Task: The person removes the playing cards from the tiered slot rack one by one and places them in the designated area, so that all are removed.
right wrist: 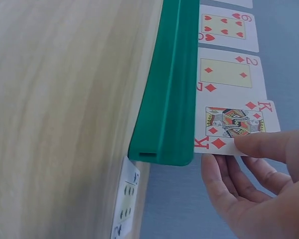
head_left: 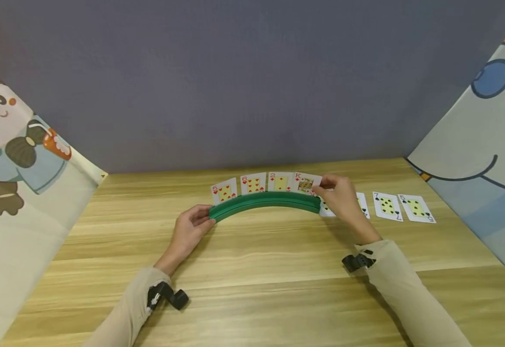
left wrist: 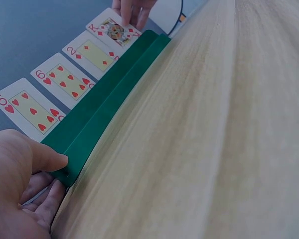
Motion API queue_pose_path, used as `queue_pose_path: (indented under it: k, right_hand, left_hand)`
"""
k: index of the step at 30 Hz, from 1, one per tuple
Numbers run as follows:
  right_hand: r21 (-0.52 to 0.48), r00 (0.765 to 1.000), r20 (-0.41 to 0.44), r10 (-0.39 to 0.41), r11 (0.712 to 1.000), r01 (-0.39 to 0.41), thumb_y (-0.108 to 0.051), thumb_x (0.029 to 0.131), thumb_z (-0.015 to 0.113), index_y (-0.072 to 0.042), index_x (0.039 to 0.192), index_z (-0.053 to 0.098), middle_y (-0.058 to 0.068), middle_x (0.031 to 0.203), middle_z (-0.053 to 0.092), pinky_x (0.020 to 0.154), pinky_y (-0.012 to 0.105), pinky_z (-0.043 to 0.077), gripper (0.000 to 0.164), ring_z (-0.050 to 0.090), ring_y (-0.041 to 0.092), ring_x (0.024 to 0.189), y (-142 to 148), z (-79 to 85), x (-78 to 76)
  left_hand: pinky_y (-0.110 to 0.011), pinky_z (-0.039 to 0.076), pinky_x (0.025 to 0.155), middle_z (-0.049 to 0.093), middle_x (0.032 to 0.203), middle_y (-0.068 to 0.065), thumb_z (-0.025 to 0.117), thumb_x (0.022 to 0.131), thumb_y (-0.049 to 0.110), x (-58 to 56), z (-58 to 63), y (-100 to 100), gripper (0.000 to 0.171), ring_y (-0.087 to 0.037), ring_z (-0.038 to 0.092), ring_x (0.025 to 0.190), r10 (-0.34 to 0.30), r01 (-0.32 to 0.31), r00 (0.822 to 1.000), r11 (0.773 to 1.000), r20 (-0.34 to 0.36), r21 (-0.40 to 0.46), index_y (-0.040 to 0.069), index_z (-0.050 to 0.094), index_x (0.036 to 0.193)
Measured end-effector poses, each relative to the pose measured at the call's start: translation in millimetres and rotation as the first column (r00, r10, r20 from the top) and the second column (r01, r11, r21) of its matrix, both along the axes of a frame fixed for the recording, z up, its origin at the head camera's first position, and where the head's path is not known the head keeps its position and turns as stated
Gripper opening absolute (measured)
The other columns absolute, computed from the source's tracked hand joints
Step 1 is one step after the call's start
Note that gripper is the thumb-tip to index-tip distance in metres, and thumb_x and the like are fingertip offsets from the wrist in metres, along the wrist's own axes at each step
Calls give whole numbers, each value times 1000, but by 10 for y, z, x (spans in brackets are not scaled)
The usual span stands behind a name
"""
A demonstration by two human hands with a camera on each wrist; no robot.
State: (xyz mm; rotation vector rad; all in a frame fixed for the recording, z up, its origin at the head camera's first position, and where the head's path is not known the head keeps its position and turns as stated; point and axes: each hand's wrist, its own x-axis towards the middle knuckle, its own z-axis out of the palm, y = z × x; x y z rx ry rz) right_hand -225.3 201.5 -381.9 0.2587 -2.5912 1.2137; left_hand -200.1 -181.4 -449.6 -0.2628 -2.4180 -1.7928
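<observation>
A curved green card holder [head_left: 265,199] stands on the table with a row of playing cards upright in it. From left to right these are the five of hearts [left wrist: 30,110], six of hearts [left wrist: 62,79], two of diamonds [right wrist: 229,72] and king of diamonds [right wrist: 234,122]. My left hand [head_left: 190,226] grips the holder's left end, thumb on its front face. At the other end my right hand [head_left: 339,196] pinches the king's outer edge between thumb and fingers. The king's lower edge is at the holder's slot, and it slightly overlaps the two.
Right of the holder several black-suited cards lie face up on the wooden table [head_left: 269,274], among them a seven [head_left: 387,206] and a five [head_left: 417,208]. My right hand partly covers two others. A grey wall [head_left: 252,86] rises behind, with cartoon-printed panels at both sides.
</observation>
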Motion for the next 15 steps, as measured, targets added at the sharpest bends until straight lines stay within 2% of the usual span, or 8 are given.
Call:
queue_pose_path:
  k: [7, 15]
  right_hand:
    - [1, 999, -39, -7, 1000, 7, -6, 94, 67, 1, 88, 66, 19, 92, 68, 84, 49, 58, 10, 66, 35, 96, -18, 72, 23]
    - [-16, 997, -69, -23, 1000, 22, -9, 95, 66, 0, 85, 63, 17, 94, 68, 86, 49, 60, 14, 67, 35, 101, 8, 124, 167]
  left_hand:
    - [-23, 56, 93, 63, 122, -27, 69, 88, -6, 16, -1, -7, 36, -39, 64, 111, -10, 10, 1000, 1000, 3, -4, -8, 62, 122]
    - [-23, 57, 91, 65, 120, -25, 71, 87, -6, 6, 19, -2, 35, -36, 65, 110, -3, 3, 1000, 1000, 9, -9, -6, 64, 120]
